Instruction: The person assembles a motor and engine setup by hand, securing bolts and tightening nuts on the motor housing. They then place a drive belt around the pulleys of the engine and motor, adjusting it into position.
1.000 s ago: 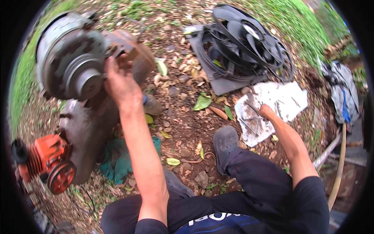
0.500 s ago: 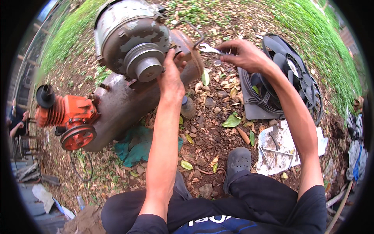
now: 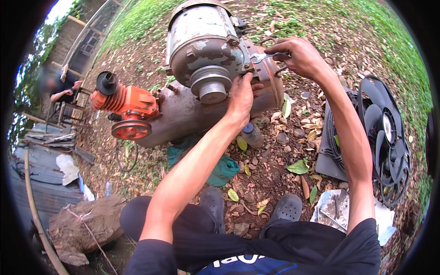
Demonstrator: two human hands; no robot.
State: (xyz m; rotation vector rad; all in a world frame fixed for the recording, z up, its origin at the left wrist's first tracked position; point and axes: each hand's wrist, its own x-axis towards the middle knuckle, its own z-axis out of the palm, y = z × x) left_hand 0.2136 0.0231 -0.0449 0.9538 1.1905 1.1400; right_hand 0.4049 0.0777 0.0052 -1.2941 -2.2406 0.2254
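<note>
The left hand [image 3: 242, 98] touches the electric motor [image 3: 199, 57] low on its right side; whether it grips, I cannot tell. The right hand [image 3: 300, 56] grasps an open-end wrench [image 3: 259, 57] beside the motor, which sits on a rusty cylindrical tank [image 3: 182, 114].

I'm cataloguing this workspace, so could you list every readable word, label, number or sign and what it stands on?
Dark shirt: large white lettering, cut off by the lower edge; I won't copy its wording.
Black fan: any print on its pale centre is too small to read.
Motor: no legible text on its worn paint.
Wrench: any marking is too small to read.
</note>
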